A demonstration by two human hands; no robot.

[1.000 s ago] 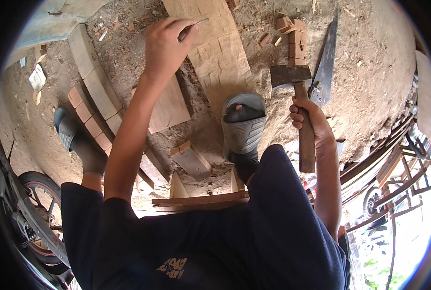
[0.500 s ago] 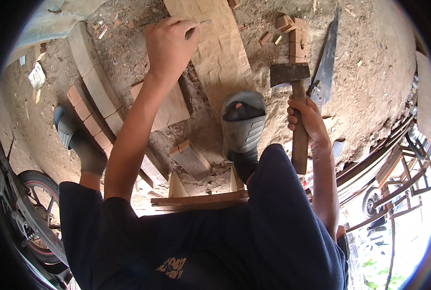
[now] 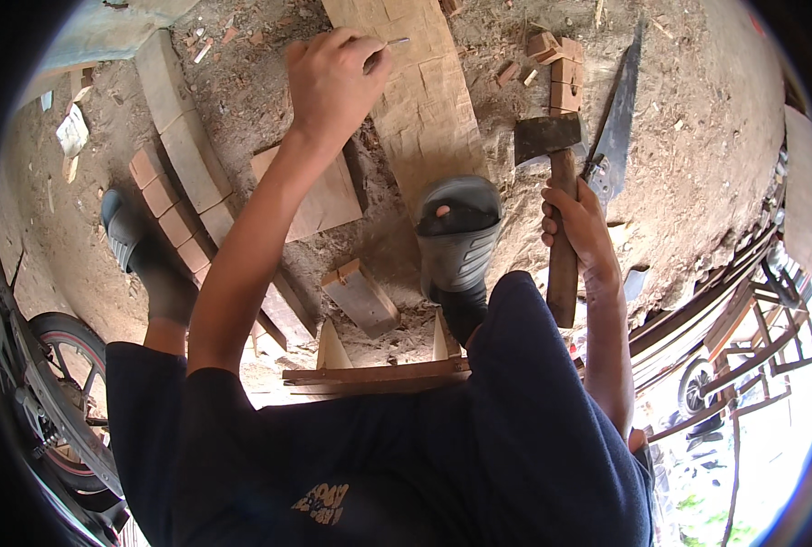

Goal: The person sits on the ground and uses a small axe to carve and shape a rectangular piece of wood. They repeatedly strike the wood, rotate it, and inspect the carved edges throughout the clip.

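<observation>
My left hand [image 3: 340, 84] is closed in a pinch over the long wooden plank [image 3: 429, 109] on the ground. A thin grey rod [image 3: 399, 41] sticks out to the right from its fingertips; most of it is hidden, so its kind is unclear. On the right, my right hand [image 3: 581, 219] wraps round the wooden handle of a hatchet [image 3: 563, 242], held head away from me. The hatchet's dark metal head is above the ground near a handsaw [image 3: 617, 128]. My sandalled right foot [image 3: 461, 232] rests at the plank's near end.
Wooden blocks lie in rows at the left [image 3: 162, 196] and far right [image 3: 565, 82]. A wide board [image 3: 319, 196] and a short block [image 3: 360, 296] lie between my legs. A motorbike wheel [image 3: 69, 365] stands at left; a wooden frame [image 3: 761, 351] stands at right.
The view has shifted slightly, so the plank and my left hand appear a little further right. Both hands keep their grips.
</observation>
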